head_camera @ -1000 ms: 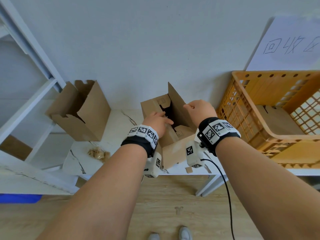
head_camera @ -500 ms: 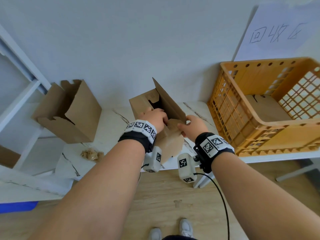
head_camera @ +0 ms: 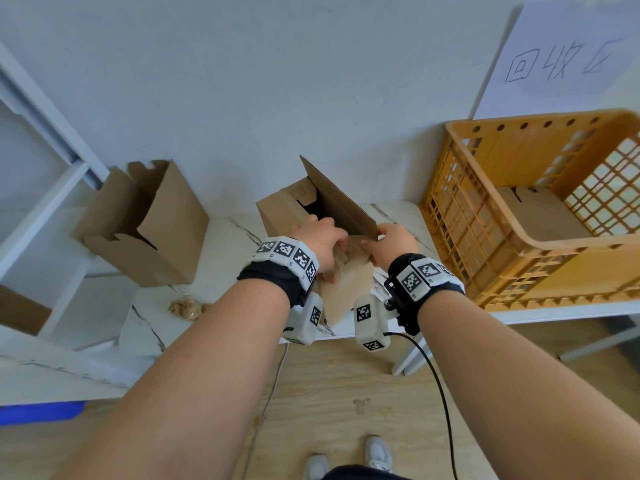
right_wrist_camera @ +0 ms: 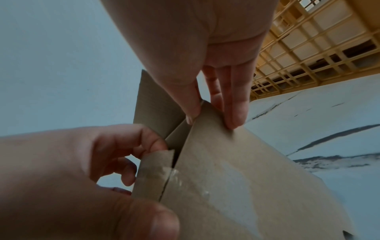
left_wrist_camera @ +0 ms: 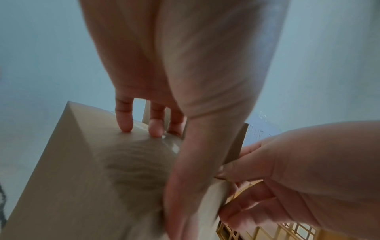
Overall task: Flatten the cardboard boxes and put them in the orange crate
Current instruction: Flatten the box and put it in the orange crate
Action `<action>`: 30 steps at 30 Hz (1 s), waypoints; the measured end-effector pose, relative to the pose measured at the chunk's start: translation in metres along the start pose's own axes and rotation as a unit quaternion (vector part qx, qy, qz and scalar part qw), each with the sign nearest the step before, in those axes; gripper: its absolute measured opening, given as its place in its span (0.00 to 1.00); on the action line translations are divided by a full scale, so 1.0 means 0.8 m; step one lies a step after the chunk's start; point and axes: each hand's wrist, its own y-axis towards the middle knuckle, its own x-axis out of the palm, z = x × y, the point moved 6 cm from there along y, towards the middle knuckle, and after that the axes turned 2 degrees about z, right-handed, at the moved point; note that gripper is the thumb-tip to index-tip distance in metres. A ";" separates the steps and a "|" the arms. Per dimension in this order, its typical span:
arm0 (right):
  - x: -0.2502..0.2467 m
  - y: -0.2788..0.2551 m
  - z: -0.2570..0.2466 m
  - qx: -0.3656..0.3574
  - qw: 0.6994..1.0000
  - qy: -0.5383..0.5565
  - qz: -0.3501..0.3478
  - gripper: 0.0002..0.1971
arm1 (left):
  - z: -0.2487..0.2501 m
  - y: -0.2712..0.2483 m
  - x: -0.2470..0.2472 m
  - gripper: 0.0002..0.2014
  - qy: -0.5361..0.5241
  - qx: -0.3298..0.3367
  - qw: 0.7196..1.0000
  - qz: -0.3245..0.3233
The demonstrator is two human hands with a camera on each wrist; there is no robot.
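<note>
A: What changed? Quick.

B: A second ago my right hand (head_camera: 391, 249) sat on top of the tall raised flap; now it has dropped to the near end of the box (head_camera: 313, 216). The left hand (head_camera: 320, 242) barely moved. The head view has also swung left, so the orange crate (head_camera: 519, 244) sits further right.

A: Grip state?

B: Right grip pinches one near flap, thumb against fingers, clear in the right wrist view. Left grip: thumb and fingers curled round the neighbouring flap edge.

A: Meaning?

B: I judge I'm parting the taped bottom seam so the box can collapse. It isn't flat yet.

A: The box itself?

B: Brown cardboard, tipped on the white marbled surface (head_camera: 221, 258), its open end towards the wall, one long flap sticking up. Torn clear tape shines along the seam. A second box (head_camera: 149, 230) waits to the left, untouched. The crate already holds one flat piece (head_camera: 540, 216).
</note>
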 end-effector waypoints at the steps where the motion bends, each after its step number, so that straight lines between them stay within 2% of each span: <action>1: 0.000 0.001 0.000 0.001 1.000 -0.001 0.000 0.10 | 0.000 -0.001 0.000 0.26 -0.002 0.000 1.000 0.003; 7: 0.003 0.002 -0.003 0.002 1.000 0.001 0.002 0.10 | -0.001 -0.005 0.003 0.25 -0.015 -0.007 1.000 0.003; 10: 0.000 0.004 -0.001 0.005 1.000 -0.001 0.011 0.09 | -0.004 -0.005 0.000 0.12 -0.035 -0.002 0.999 0.034; 12: -0.002 0.006 0.001 0.005 1.000 0.001 0.018 0.10 | -0.009 -0.006 -0.005 0.09 -0.053 0.003 0.997 0.060; 15: -0.002 0.006 0.001 0.003 1.000 0.000 0.018 0.11 | -0.014 -0.006 -0.009 0.12 -0.061 0.011 0.995 0.073; 19: 0.001 0.004 0.000 -0.003 0.999 0.022 0.033 0.13 | -0.013 -0.001 -0.004 0.19 -0.078 0.019 0.996 0.047; 22: -0.003 -0.002 0.004 0.001 0.996 0.061 0.067 0.10 | -0.018 0.001 -0.004 0.24 -0.126 0.003 0.990 0.070; 24: -0.004 -0.009 0.003 -0.027 0.994 0.078 0.078 0.06 | -0.020 0.003 -0.002 0.27 -0.141 -0.007 0.986 0.085; 27: 0.003 -0.019 -0.003 -0.081 0.991 0.102 0.030 0.02 | -0.017 0.007 -0.002 0.29 -0.157 -0.016 0.983 0.093; 30: 0.012 -0.027 -0.007 -0.105 0.989 0.099 -0.039 0.08 | -0.015 0.010 -0.006 0.29 -0.162 -0.017 0.982 0.095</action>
